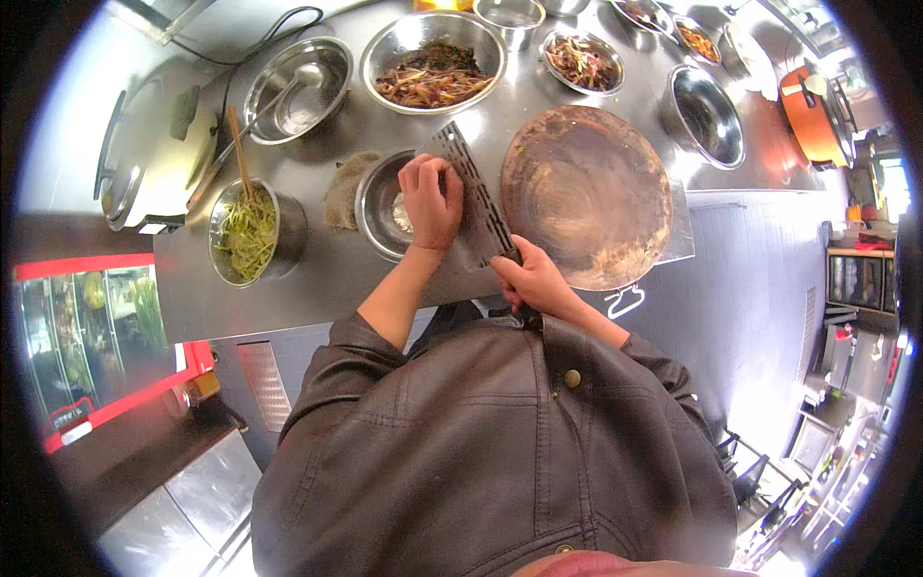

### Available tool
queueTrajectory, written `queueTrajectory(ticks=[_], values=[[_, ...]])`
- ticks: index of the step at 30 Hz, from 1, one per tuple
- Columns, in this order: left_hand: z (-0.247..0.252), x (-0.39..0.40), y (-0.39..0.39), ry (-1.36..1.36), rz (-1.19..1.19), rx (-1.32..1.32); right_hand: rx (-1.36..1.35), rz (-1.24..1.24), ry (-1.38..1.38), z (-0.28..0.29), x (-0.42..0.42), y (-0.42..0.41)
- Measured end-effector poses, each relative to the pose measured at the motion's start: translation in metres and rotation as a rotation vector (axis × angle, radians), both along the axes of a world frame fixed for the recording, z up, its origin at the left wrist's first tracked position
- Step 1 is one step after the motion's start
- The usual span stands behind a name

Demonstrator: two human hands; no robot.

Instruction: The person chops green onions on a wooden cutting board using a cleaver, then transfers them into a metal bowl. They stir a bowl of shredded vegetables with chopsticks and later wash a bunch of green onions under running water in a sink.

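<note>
My right hand (530,274) grips the dark handle of a cleaver (482,205). The cleaver's broad blade slants up and away to the left, with rows of dark marks along it. My left hand (431,205) is curled against or just beside the blade's left side; whether it holds anything is hidden. Below that hand sits a steel bowl (369,209) with some pale food in it, partly covered by the hand. To the right of the cleaver lies a round, worn wooden chopping board (584,195), with a few tiny green bits on it.
A steel pot of shredded green vegetable (247,234) with chopsticks stands left, beside a crumpled brown cloth (346,191). Farther back are a bowl with a ladle (299,90), a large bowl of dark shreds (433,76) and a smaller bowl (584,63). An orange pot (815,119) stands far right.
</note>
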State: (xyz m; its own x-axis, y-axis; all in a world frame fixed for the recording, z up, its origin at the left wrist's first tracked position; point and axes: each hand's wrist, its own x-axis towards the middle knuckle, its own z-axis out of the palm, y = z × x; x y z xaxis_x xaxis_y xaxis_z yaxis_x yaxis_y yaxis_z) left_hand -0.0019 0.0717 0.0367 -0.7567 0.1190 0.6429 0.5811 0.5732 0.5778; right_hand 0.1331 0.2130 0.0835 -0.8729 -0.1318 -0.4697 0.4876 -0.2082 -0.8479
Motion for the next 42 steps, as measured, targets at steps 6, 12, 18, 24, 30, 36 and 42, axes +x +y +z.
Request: queueTrajectory(ticks=[6, 12, 18, 24, 30, 36, 42], values=[[-0.025, -0.005, -0.047, -0.324, -0.079, -0.065, 0.263, -0.012, 0.067, 0.008, -0.008, 0.010], [0.001, -0.031, -0.063, -1.196, -0.006, 1.320, -0.020, 0.139, -0.021, 0.021, -0.017, 0.001], [0.053, -0.014, -0.079, -1.222, -0.298, 1.377, 0.105, 0.149, 0.030, 0.002, -0.025, -0.008], [-0.005, -0.042, -0.166, -0.566, -0.047, -0.315, 0.869, -0.112, 0.310, 0.005, 0.013, 0.045], [-0.020, -0.055, -0.159, -0.606, -0.124, -0.662, 1.563, -0.182, 0.295, 0.002, 0.045, 0.102], [-0.032, -0.094, -0.126, -0.528, 0.251, -0.519, 1.667, -0.161, 0.310, -0.025, 0.047, 0.128], [-0.035, -0.041, -0.164, -0.575, 0.344, -0.566, 1.675, -0.142, 0.448, -0.043, 0.045, 0.137]])
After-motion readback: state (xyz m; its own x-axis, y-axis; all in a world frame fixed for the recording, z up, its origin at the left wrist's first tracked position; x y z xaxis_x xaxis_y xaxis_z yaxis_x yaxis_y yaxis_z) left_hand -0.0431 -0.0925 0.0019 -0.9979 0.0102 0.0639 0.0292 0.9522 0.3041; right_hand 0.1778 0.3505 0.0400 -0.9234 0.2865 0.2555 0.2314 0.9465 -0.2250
